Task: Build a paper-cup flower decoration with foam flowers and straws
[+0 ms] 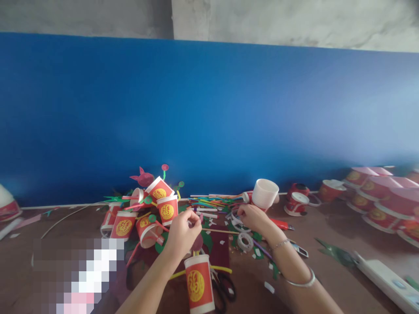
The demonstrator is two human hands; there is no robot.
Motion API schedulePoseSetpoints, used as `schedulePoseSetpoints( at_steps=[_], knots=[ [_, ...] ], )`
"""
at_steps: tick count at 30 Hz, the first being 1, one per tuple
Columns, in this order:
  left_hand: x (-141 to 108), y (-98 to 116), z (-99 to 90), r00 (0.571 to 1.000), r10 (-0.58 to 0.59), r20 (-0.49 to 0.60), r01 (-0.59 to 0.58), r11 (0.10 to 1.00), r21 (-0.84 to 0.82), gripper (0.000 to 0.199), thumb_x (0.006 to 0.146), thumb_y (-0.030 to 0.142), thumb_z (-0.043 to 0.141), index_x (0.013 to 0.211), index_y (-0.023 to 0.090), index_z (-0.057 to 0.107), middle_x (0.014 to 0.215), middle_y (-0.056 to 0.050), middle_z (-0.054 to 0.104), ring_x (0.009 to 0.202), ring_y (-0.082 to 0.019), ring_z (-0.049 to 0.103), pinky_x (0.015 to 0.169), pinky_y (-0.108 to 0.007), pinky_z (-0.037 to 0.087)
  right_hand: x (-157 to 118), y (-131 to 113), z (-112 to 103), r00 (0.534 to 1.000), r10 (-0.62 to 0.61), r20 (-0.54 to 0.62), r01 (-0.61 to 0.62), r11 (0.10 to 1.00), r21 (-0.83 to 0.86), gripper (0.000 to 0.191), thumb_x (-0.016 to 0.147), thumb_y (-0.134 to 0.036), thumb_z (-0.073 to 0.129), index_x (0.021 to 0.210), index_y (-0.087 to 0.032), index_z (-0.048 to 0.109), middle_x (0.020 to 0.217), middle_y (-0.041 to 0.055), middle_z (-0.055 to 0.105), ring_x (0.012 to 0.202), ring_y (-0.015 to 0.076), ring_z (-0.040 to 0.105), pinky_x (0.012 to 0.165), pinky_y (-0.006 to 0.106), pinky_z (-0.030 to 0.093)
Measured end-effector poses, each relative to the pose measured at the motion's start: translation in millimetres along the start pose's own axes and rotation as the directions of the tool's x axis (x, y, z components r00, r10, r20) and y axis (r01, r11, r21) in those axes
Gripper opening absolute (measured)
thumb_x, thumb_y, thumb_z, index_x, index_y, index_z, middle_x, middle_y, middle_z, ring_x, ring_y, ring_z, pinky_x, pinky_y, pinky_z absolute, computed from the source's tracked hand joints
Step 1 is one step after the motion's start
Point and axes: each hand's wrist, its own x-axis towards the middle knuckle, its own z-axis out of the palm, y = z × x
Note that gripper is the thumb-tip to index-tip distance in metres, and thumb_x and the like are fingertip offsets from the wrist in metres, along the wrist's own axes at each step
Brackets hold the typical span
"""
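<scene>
My left hand is closed in a pinch, with a small maroon paper piece at its fingertips. Just below it, a round maroon paper shape rises on yellow strips from a red and white paper cup that stands upright. My right hand has its fingers curled down on a roll of clear tape; the fingertips are partly hidden. A second tape roll lies nearer. Black-handled scissors rest beside the cup, their blades partly hidden.
Red paper cups with paper figures pile up at left. Coloured sticks and markers lie behind my hands, and a stack of white cups stands right. Pink-topped cups and a white case sit farther right. A blue panel closes the back.
</scene>
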Motion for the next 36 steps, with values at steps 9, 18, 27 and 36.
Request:
schedulePoseSetpoints(
  at_steps=[9,18,27,36],
  knots=[
    [0,2,-1.5,1.0,-0.001,0.01,0.002,1.0,-0.03,0.008,0.071,0.021,0.051,0.064,0.022,0.054,0.067,0.001,0.063,0.068,-0.016,0.059,0.065,-0.026,0.043,-4,-4,0,0.999,0.016,0.036,-0.014,0.998,-0.066,0.021,0.069,-0.006,0.053,0.079,-0.016,0.068,0.088,0.0116,0.07,0.082,0.0233,0.062,0.062,0.026,0.035],
    [-1,0,-0.5,1.0,0.002,-0.001,-0.002,1.0,0.01,0.008,0.07,0.018,0.051,0.063,0.021,0.054,0.067,0.001,0.062,0.069,-0.017,0.059,0.066,-0.027,0.044,-1,-3,5,0.999,-0.043,-0.025,0.041,0.996,-0.079,0.04,0.065,0.003,0.046,0.091,-0.019,0.068,0.104,0.0097,0.062,0.101,0.0232,0.052,0.078,0.027,0.034],
    [1,-2,1.4,1.0,0.026,-0.015,-0.026,1.0,0.016,0.008,0.072,0.019,0.052,0.065,0.02,0.057,0.072,-0.001,0.064,0.074,-0.017,0.06,0.073,-0.029,0.045,-3,-7,13,0.996,-0.078,-0.036,0.074,0.991,-0.111,0.038,0.067,0.001,0.049,0.091,-0.019,0.069,0.113,0.0131,0.053,0.113,0.0293,0.042,0.088,0.036,0.03],
    [2,-4,2.4,0.993,0.107,-0.043,-0.102,0.989,0.105,0.01,0.073,0.014,0.052,0.066,0.02,0.058,0.069,0.0,0.063,0.071,-0.016,0.058,0.07,-0.028,0.044,0,-7,13,0.989,-0.138,-0.057,0.135,0.989,-0.052,0.022,0.073,-0.008,0.055,0.087,-0.019,0.067,0.114,0.0126,0.056,0.114,0.0295,0.043,0.088,0.038,0.032]
  ],
)
